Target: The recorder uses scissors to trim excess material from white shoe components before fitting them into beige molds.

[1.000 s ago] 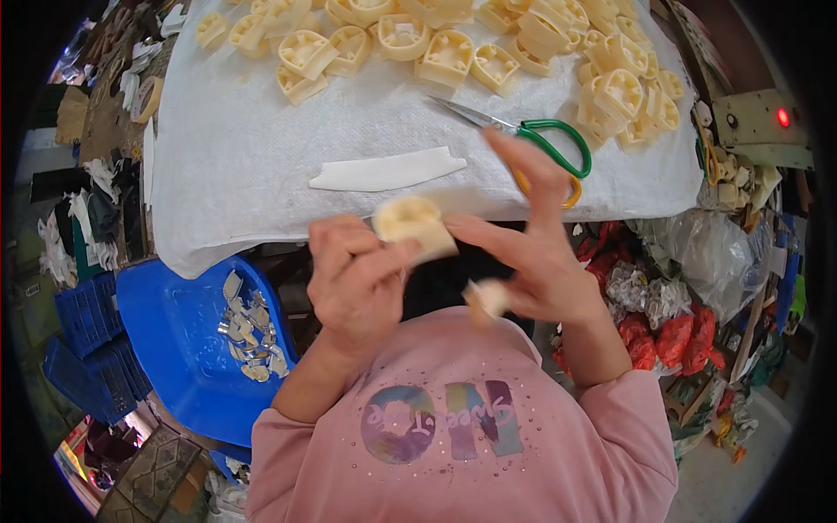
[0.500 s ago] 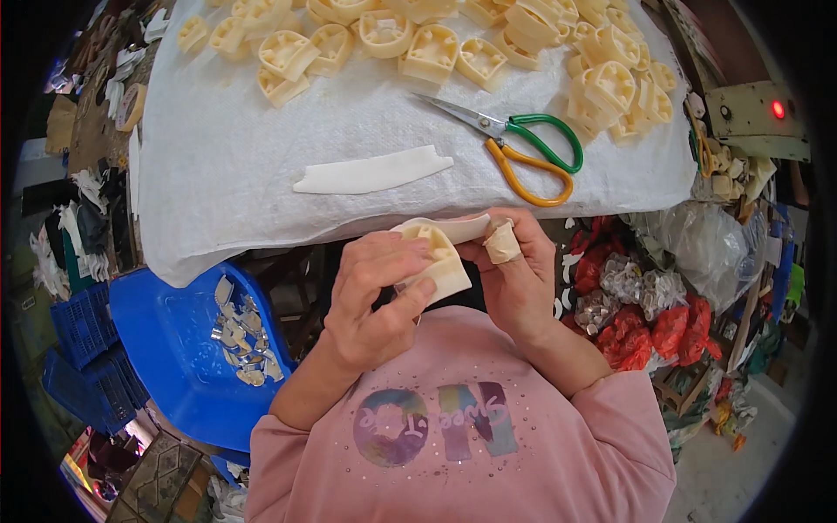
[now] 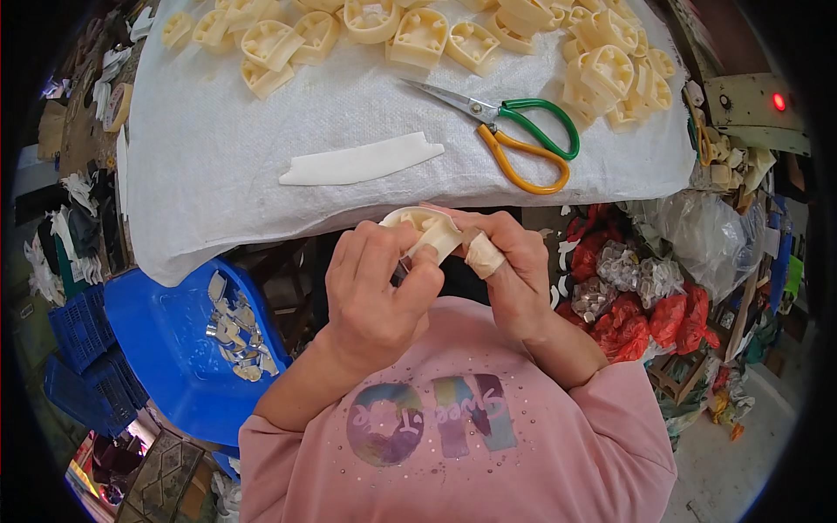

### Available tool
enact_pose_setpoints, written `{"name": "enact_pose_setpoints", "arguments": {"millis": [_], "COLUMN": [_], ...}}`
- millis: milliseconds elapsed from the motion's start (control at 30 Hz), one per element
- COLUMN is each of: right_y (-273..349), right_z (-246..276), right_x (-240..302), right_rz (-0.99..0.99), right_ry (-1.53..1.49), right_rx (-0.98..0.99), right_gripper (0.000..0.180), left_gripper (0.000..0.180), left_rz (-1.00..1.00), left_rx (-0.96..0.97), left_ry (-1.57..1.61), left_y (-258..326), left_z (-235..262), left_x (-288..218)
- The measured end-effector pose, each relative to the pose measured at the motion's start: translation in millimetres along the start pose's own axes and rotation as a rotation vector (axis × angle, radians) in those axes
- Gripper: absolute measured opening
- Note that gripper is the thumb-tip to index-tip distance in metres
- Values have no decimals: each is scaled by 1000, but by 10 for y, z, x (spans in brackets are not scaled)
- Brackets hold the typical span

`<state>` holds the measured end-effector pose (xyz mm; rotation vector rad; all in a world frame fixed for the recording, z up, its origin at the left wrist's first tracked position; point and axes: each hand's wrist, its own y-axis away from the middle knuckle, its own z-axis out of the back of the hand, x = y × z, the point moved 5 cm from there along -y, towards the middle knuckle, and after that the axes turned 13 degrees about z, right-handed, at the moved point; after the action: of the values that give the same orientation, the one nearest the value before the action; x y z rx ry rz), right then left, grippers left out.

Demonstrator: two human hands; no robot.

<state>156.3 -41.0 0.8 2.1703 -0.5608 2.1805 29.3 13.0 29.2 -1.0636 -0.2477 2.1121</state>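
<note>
In front of my chest, my left hand (image 3: 377,275) grips a cream plastic shoe heel (image 3: 443,237), D-shaped and hollow with inner ribs. A white strip (image 3: 403,213) lies around the heel's curved far wall. Bent fingers of my right hand (image 3: 510,266) press on the heel's right side, where the strip's end is hidden. Beige tape (image 3: 484,255) wraps my right thumb. Beyond my hands, a second white strip (image 3: 362,160) rests flat on the white cloth-covered table (image 3: 218,157). Scissors (image 3: 497,118) with one green and one orange handle lie to its right, blades partly apart.
Many cream heels (image 3: 418,39) are heaped along the table's far side. To the left stands a blue plastic tub (image 3: 174,340) with shiny metallic-looking pieces (image 3: 240,336). Red plastic bags (image 3: 623,322) and clear bags sit below the table on the right.
The strip, which stretched from the heel toward my right hand, now lies against the heel's curve. My right hand has closed in on the heel, which has turned. The view has shifted slightly.
</note>
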Motion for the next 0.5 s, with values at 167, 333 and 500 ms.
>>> {"name": "enact_pose_setpoints", "arguments": {"millis": [167, 333, 500], "right_y": [-90, -203, -255], "right_z": [6, 187, 161], "right_x": [15, -179, -157], "right_rz": [109, -158, -200], "right_ry": [274, -267, -489], "right_rx": [137, 218, 367], "right_gripper": [29, 39, 58], "left_gripper": [18, 23, 21], "left_rz": [33, 162, -55], "left_rx": [6, -61, 62], "left_ry": [-20, 325, 538], "left_y": [-18, 6, 17], "left_z": [-24, 16, -23], "left_x": [85, 165, 76]}}
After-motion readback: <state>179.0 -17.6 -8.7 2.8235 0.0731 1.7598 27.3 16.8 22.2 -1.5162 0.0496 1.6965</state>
